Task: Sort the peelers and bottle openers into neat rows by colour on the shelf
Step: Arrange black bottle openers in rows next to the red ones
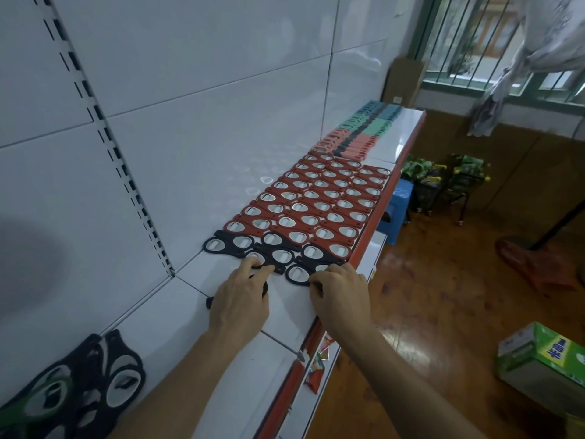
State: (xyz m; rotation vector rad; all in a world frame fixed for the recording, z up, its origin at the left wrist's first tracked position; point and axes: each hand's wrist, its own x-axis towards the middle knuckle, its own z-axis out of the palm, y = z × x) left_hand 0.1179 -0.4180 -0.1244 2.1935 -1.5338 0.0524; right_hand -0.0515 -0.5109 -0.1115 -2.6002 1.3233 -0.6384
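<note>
My left hand (240, 299) lies with bent fingers over a loose black opener (209, 301), its fingertips touching the black row (281, 255) by the front edge of the shelf (285, 307). My right hand (342, 293) curls its fingers onto the nearest opener (297, 275). I cannot tell whether either hand grips. Red openers (323, 198) fill the middle and peelers (357, 144) lie at the far end.

White tiled wall (221, 74), barred window (493, 42), wooden floor (443, 305)
</note>
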